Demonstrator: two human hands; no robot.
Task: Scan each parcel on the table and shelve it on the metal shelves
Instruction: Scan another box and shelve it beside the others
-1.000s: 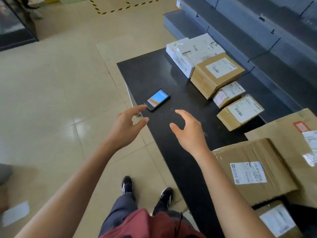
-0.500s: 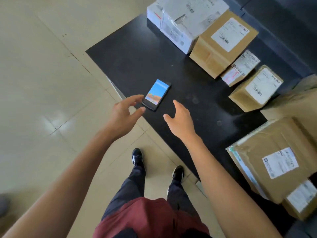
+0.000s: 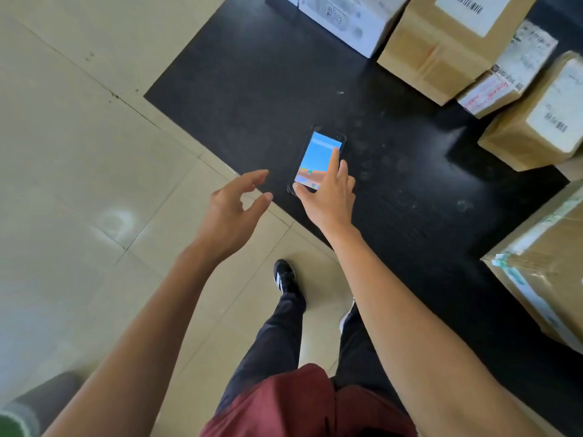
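A black phone-like scanner (image 3: 317,156) with a lit blue screen lies on the black table (image 3: 252,89) near its front edge. My right hand (image 3: 328,200) is on it, thumb at its lower left corner and fingers along its right edge. My left hand (image 3: 230,212) hovers open just left of the scanner, over the table edge, holding nothing. Parcels line the far right side: a white box (image 3: 347,20), a brown carton (image 3: 441,48), a small taped parcel (image 3: 504,74) and another brown parcel (image 3: 536,121).
A large brown carton (image 3: 552,263) with green-printed tape sits on the table at the right. Beige tiled floor (image 3: 79,152) spreads to the left. My legs and a black shoe (image 3: 284,275) stand beside the table's edge.
The view has dropped and closed in on the table. My right hand reached forward from short of the scanner onto it. My left hand stayed open beside it.
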